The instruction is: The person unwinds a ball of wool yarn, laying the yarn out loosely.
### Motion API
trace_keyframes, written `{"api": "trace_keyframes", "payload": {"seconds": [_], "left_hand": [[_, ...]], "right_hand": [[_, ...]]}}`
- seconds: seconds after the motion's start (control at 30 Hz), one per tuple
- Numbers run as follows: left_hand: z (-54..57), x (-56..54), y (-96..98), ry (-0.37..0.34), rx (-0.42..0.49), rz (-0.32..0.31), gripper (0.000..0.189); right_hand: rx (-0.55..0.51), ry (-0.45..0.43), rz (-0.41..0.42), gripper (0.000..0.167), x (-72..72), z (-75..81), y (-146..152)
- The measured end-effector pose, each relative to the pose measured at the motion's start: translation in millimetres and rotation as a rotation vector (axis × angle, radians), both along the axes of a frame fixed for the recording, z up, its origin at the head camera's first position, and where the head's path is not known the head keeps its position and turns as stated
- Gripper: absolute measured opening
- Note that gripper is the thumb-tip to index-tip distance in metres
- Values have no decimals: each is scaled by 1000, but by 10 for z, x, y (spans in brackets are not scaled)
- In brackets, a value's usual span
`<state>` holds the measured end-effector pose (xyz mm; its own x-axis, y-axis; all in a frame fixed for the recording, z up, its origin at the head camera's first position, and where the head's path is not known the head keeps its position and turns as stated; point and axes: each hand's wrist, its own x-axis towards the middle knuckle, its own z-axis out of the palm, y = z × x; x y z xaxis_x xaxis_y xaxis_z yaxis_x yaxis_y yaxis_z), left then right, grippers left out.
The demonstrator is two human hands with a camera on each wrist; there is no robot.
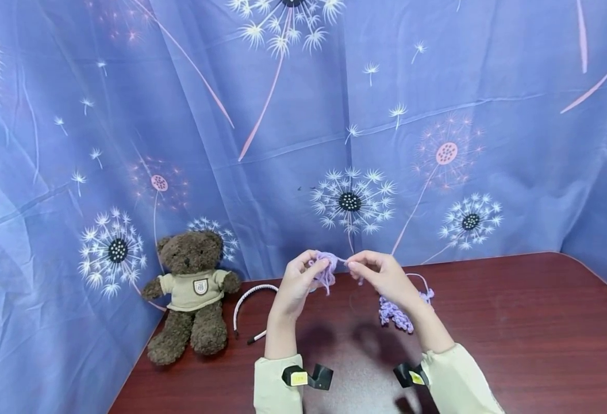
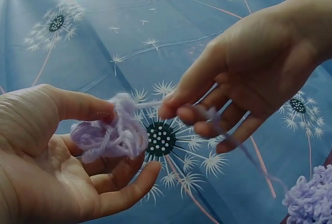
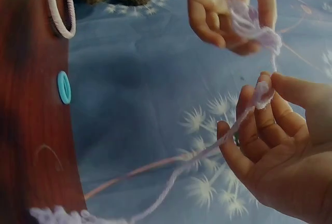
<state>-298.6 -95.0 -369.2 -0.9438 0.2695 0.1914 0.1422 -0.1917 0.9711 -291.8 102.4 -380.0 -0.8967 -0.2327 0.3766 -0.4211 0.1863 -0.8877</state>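
Observation:
My left hand (image 1: pixel 294 287) pinches a small loose bundle of lilac yarn (image 2: pixel 116 133) between thumb and fingers, raised above the table. Close on its right, my right hand (image 1: pixel 383 279) pinches the strand that comes out of the bundle, thumb against fingertips. A short stretch of yarn spans the two hands. From the right fingers the yarn strand (image 3: pixel 174 180) runs down to a curly lilac crocheted piece (image 1: pixel 395 315) on the table, partly behind the right forearm in the head view.
A brown teddy bear (image 1: pixel 192 299) in a beige top sits at the left. Beside it lies a white headband (image 1: pixel 245 296) with dark tips. A turquoise ring (image 3: pixel 64 87) is on the reddish-brown table (image 1: pixel 531 333). Blue dandelion-print cloth (image 1: pixel 283 190) hangs behind the table.

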Motion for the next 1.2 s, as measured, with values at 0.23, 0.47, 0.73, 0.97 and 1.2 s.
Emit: {"api": "trace_keyframes", "payload": {"seconds": [0.23, 0.47, 0.73, 0.97, 1.2], "left_hand": [[11, 6, -9, -10, -4, 0, 10], [19, 6, -61, -3, -13, 21, 9], [6, -14, -138, -3, -10, 26, 9], [11, -11, -220, -1, 17, 59, 8], [29, -11, -292, -45, 49, 131, 22]], "right_hand": [[-55, -65, -137, 29, -1, 88, 258], [-83, -77, -249, 19, -4, 120, 560], [-221, -122, -293, 16, -22, 67, 848], [-406, -134, -287, 16, -23, 7, 1083], [-561, -123, -265, 16, 6, -61, 1311]]}}
